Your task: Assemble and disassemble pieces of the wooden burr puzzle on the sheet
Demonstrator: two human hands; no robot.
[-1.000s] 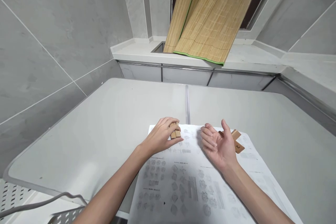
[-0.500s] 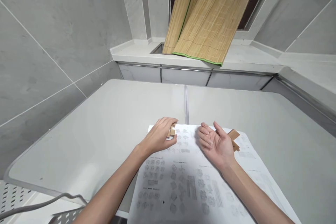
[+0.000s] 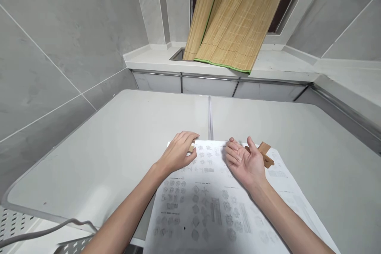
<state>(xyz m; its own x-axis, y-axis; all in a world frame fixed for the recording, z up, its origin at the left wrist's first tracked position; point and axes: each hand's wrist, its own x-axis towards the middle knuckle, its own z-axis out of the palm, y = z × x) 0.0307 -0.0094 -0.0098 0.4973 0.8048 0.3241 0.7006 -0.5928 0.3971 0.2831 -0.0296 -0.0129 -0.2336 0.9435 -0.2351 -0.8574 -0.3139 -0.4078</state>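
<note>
Curling, left hand [image 3: 177, 154] fingers are closing over small wooden pieces [image 3: 191, 149] at frame centre; right hand [image 3: 245, 161] is lying palm-up, fingers loosely spread, beside another wooden piece [image 3: 266, 154] on printed sheet [image 3: 214, 206]. Better keeping grip light and steady.

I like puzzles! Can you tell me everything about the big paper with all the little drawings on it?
The paper sheet is white and large, printed with rows of small grey diagrams of blocky shapes and tiny text too small to read. It lies flat on the pale grey table, its near end running out of the picture. The left hand rests on its far left corner, closed on a small wooden piece. The right hand lies palm-up on it, with more wooden pieces just behind.
</note>
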